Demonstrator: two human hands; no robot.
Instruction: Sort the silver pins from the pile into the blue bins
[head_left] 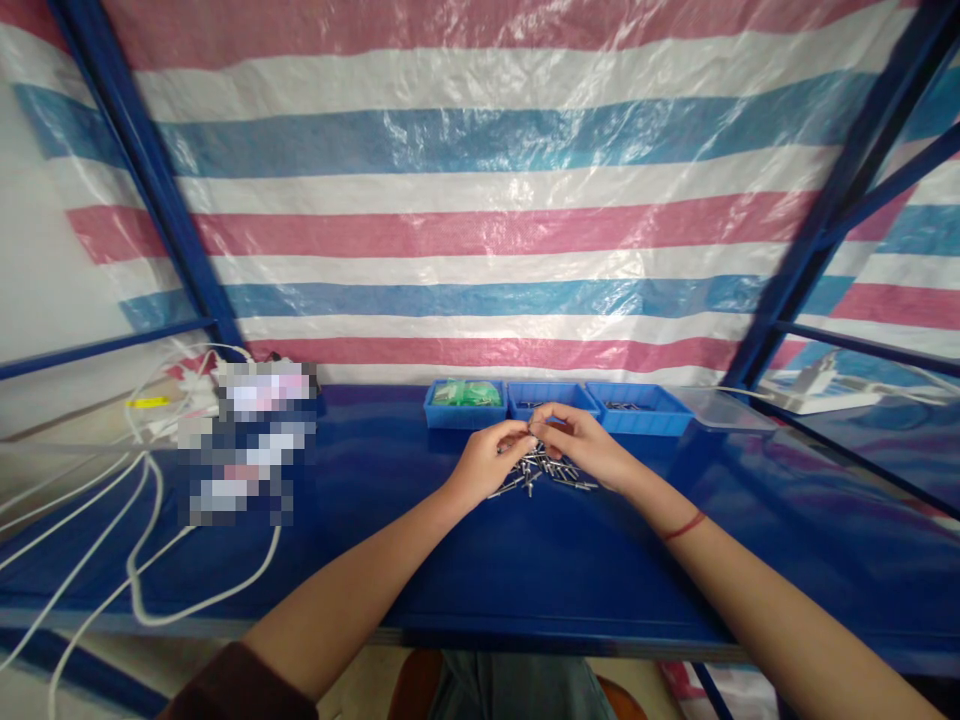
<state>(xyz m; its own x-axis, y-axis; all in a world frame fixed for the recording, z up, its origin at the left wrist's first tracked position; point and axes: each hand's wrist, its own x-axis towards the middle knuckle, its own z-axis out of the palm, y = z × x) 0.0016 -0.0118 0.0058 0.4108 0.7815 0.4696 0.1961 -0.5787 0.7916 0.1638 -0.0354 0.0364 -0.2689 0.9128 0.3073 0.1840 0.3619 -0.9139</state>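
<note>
Forearms (765,605); right hand (586,450) partly hides metal pins (538,467), middle bin (518,407)

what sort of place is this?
Probably a small assembly or sorting bench in a workshop: loose metal parts on a blue tabletop, a row of blue bins behind them, and striped plastic sheeting as a backdrop.

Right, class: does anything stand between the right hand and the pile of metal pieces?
Nothing visible does: the right hand is right by the pile of metal pieces, facing the left hand.
</note>
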